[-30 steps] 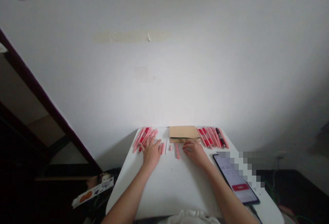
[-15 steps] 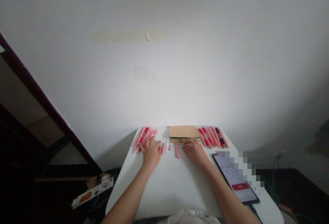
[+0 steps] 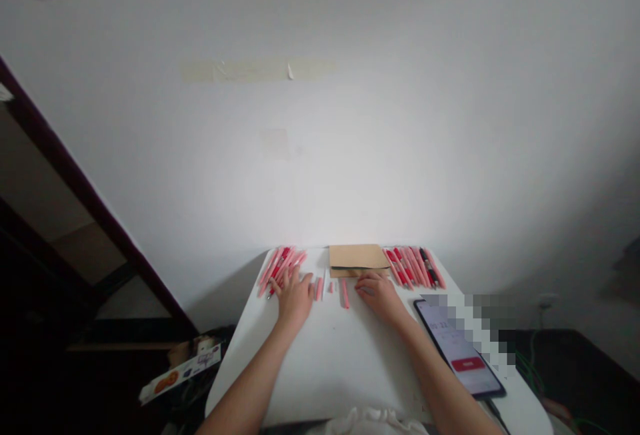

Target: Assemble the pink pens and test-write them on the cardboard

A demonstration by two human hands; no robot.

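Note:
My left hand (image 3: 294,296) rests on the white table with its fingers spread, touching the near edge of a pile of pink and red pens (image 3: 283,263). Beside its thumb lies a short pink pen piece (image 3: 319,288). A thin white stick like a pen refill (image 3: 324,284) comes after it, then a tiny pink piece (image 3: 331,287) and a longer pink pen part (image 3: 345,294). To the right of these, my right hand (image 3: 375,292) lies on the tabletop, fingers loosely extended leftward with nothing visible in them.
A folded brown cardboard piece (image 3: 359,256) sits at the back against the wall. Right of it is a row of pink, red and black pens (image 3: 414,267). A phone (image 3: 457,348) with a cable lies at the table's right edge. A box (image 3: 180,374) is on the left below the table.
Both hands stay nearly where they were. Slightly more of the pink pieces beside my left thumb shows now.

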